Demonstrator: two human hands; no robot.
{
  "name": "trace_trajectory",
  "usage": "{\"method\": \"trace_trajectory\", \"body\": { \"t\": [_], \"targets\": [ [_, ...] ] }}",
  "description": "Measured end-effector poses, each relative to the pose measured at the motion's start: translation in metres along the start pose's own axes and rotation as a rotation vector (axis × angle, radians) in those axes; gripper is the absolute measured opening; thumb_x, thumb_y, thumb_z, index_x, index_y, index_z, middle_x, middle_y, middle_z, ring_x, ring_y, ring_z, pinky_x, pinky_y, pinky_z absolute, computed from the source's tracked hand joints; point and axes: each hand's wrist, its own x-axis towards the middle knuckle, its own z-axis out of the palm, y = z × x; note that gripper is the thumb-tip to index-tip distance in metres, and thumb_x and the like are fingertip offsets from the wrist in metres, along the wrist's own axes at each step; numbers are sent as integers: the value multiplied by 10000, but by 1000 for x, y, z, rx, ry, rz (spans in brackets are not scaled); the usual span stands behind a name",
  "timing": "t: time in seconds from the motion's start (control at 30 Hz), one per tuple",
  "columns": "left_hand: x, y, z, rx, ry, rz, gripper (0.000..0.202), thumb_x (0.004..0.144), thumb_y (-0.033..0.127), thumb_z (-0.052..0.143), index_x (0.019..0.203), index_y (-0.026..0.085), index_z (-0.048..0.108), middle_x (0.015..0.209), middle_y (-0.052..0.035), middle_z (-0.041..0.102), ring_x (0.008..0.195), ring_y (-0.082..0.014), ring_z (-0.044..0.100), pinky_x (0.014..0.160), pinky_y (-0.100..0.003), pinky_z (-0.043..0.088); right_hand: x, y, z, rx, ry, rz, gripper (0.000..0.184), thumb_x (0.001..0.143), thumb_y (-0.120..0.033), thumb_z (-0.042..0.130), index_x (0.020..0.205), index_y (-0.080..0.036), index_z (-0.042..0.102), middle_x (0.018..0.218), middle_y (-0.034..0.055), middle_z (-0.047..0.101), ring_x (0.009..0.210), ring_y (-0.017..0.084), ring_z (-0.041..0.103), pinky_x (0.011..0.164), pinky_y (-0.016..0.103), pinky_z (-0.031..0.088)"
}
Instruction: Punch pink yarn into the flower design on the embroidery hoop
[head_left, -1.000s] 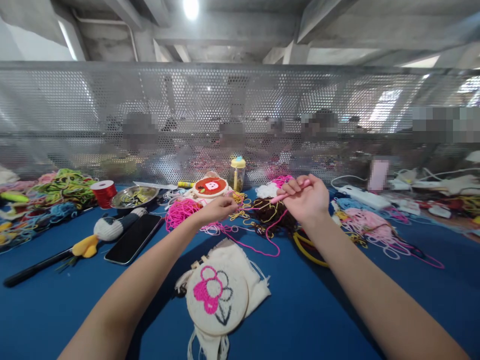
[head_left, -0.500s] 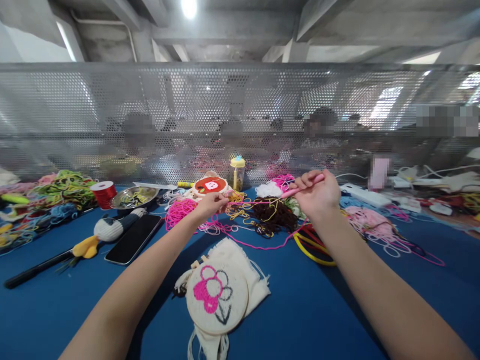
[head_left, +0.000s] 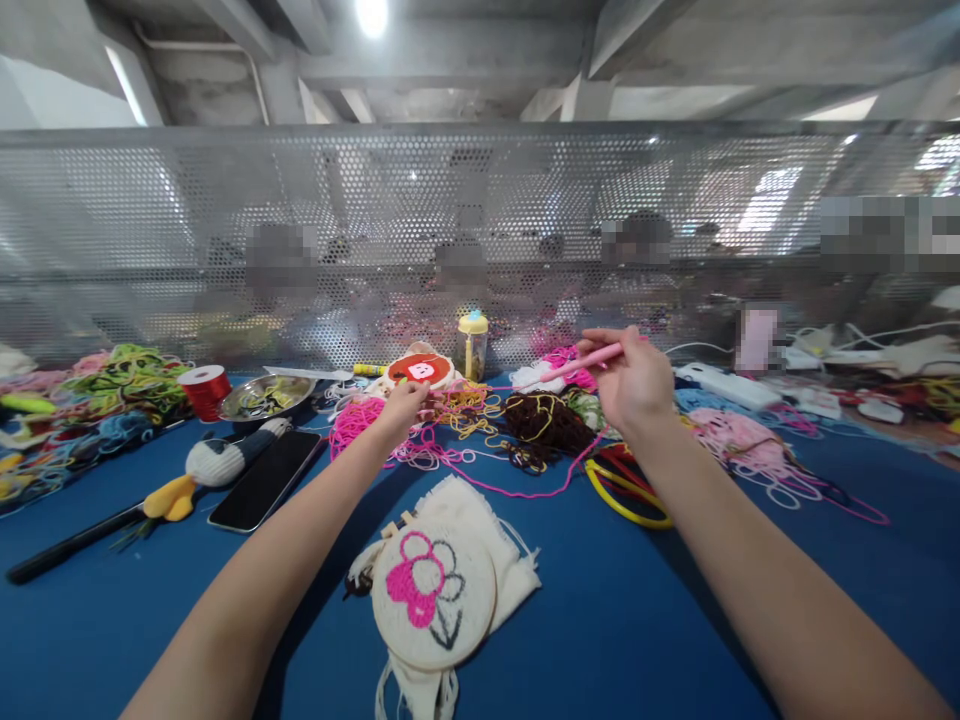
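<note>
My right hand (head_left: pixel 639 385) is closed around a pink punch needle (head_left: pixel 589 360), its thin end pointing left. In my left hand (head_left: pixel 409 402), thumb and fingertips pinch a strand of pink yarn (head_left: pixel 491 389), which runs taut toward the tip of the punch needle. A loose length of the same yarn (head_left: pixel 525 495) sags below on the table. Nearer to me lies an embroidery hoop (head_left: pixel 491 585) with cream cloth (head_left: pixel 469 560). It carries a flower, partly worked in pink, with other petals and leaves only outlined in dark lines.
A pink yarn pile (head_left: pixel 358 428), dark brown yarn (head_left: pixel 547 425), a red embroidered hoop (head_left: pixel 421 370) and a yellow-lidded bottle (head_left: pixel 472 345) stand beyond my hands. To the left are a phone (head_left: pixel 266 482), metal bowl (head_left: pixel 266 398) and red spool (head_left: pixel 205 392). A perforated metal screen (head_left: pixel 420 220) stands behind.
My left hand has drawn back a little to the left with the yarn. The right hand has shifted slightly, its fingers regripping and the punch needle's tip now farther left.
</note>
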Motion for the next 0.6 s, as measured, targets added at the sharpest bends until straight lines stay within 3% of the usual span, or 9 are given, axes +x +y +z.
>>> {"method": "trace_trajectory", "body": {
  "t": [0.27,0.4,0.6],
  "targets": [
    [6,-11,0,-75,-1,-96,245,824,286,448,998,124,507,927,-52,563,745,-130,562,632,-303,483,-1,-1,-5,-437,14,-261,373,791,-467,378,658,-193,593,704,43,543,593,134,488,594,303,378],
    [5,-15,1,-57,-35,-123,244,820,279,456,1000,124,510,948,-56,561,774,-139,562,657,-319,482,-8,-11,2,-316,-80,-196,371,783,-493,387,642,-196,557,555,3,455,520,112,452,545,278,377],
    [6,-18,3,-27,-43,-111,241,818,272,461,1002,124,508,942,-54,562,766,-136,563,647,-313,485,-21,-31,12,-49,-239,-46,331,750,-515,438,675,-204,523,556,5,498,561,133,541,599,309,443]
  ]
}}
